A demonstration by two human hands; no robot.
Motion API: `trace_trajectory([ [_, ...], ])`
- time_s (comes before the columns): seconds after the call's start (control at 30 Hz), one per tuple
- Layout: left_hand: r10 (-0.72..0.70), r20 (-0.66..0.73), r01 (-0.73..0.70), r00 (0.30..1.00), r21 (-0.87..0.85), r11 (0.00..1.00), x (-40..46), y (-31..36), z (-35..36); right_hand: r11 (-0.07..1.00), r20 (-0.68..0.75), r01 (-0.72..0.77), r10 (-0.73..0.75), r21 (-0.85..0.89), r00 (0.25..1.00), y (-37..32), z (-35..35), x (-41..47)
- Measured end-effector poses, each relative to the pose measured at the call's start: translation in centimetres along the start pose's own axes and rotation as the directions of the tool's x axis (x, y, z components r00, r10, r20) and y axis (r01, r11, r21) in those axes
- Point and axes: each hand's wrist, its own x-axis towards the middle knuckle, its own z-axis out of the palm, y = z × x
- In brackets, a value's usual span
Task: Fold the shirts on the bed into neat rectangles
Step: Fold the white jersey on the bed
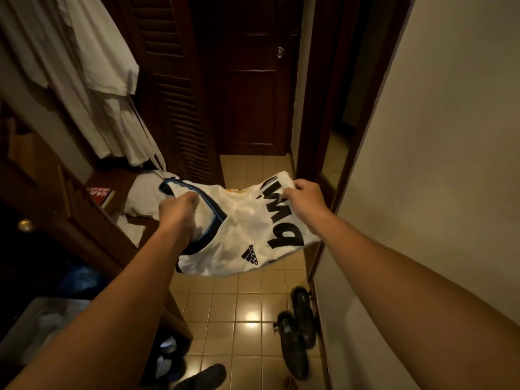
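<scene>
Above the tiled floor [247, 302], left hand [176, 207] and right hand [304, 199] each grip the white jersey [239, 235] — held outstretched.

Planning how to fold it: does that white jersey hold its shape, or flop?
Probably floppy: the white jersey sags between the left hand and right hand. Likely light, pinched only at its edges. Its sheen hints it may be slippery.
</scene>
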Motion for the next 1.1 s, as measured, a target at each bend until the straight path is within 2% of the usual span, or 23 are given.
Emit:
trace_trajectory([
  [0.17,0.007,-0.088,-0.008,0.996,-0.001,1.0,4.7,2.9,1.7,0.999,0.05,0.038,-0.036,-0.03,0.998,-1.7,2.3,6.7],
  [0.3,-0.019,-0.072,0.018,0.997,-0.018,1.0,9.6,4.4,2.2,0.997,0.117,0.054,-0.048,-0.049,0.992,-2.6,4.9,11.7],
  [0.47,0.021,-0.113,-0.019,0.993,0.019,1.0,16.4,6.4,3.6,0.993,0.176,0.075,-0.058,-0.09,0.983,-4.3,9.0,18.9],
  [0.7,0.026,-0.154,-0.031,0.988,-0.031,0.999,27.6,11.9,4.5,0.987,0.265,0.115,-0.083,-0.109,0.961,-9.7,16.7,29.8],
  [0.83,0.01,-0.149,-0.021,0.989,-0.072,0.997,32.3,16.2,4.0,0.989,0.311,0.131,-0.103,-0.069,0.945,-13.4,20.8,34.7],
  [0.97,0.012,-0.066,-0.013,0.998,-0.02,1.0,36.6,19.9,3.4,0.989,0.366,0.141,-0.12,-0.031,0.923,-16.6,24.7,39.2],
  [1.1,-0.013,-0.048,0.012,0.999,-0.027,1.0,40.8,22.5,3.1,0.987,0.419,0.157,-0.127,-0.038,0.899,-18.6,29.3,44.7],
])
